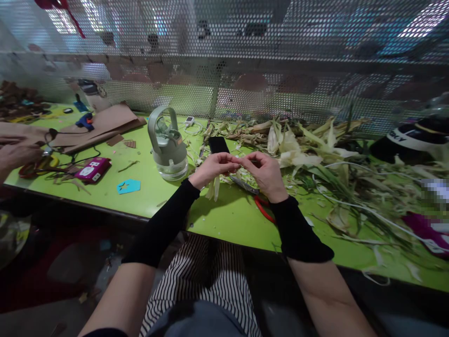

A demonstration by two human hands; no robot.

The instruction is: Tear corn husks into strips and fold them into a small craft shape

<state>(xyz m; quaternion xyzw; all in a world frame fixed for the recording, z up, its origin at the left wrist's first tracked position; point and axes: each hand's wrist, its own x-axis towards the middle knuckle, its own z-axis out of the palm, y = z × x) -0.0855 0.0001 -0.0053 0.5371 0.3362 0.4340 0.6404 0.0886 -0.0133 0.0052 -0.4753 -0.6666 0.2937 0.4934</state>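
Note:
Over the green table, my left hand (218,166) and my right hand (264,172) meet fingertip to fingertip, both pinched closed. A pale strip of corn husk (214,188) hangs below my left fingers. What lies between the right fingertips is too small to make out, perhaps the end of the same strip. Red-handled scissors (264,208) lie under my right hand, their blades (244,184) pointing up and left. Just behind my left hand is a black phone (218,144). Husk scraps are scattered around and beneath both hands.
A lidded clear bottle (170,154) stands left of my hands. Heaped corn husks (298,145) spread behind and to the right, crossed by a white cable (365,202). Further left are a blue paper piece (128,186), a magenta box (93,169) and another person's hand (21,157). Perforated metal panel (224,84) rises behind.

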